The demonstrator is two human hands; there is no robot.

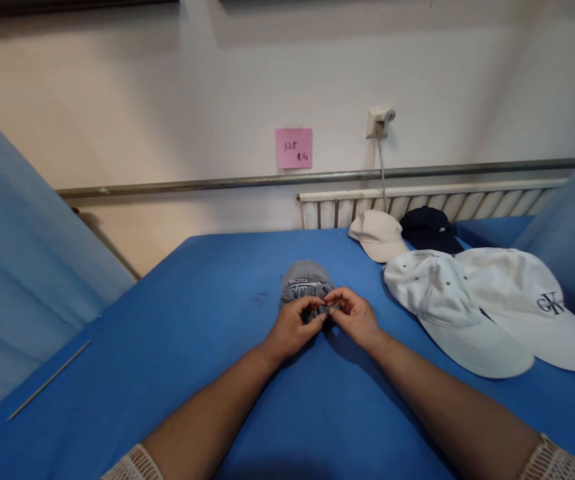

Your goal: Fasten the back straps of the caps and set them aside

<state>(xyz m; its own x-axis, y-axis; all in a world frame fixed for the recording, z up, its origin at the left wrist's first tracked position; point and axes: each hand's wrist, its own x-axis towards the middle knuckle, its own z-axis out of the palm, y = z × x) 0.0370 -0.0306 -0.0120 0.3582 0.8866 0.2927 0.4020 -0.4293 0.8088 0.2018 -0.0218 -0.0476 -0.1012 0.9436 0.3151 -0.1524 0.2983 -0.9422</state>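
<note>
A grey baseball cap (307,272) with white lettering lies on the blue-covered table (177,373) in front of me. My left hand (294,327) pinches the cap's near edge, thumb and fingers closed on the gathered grey cloth or strap. Right beside it, my right hand (356,321) grips the same edge between thumb and fingertips. The fingertips of both hands almost meet there, and the exact part they hold is small and partly covered.
To the right lie a cream cap (378,233), a navy cap (430,228), a pale cap (434,287) and a white cap with dark letters (512,280). A thin stick (50,380) is at left. Behind run a metal rail (217,183) and a radiator (497,200).
</note>
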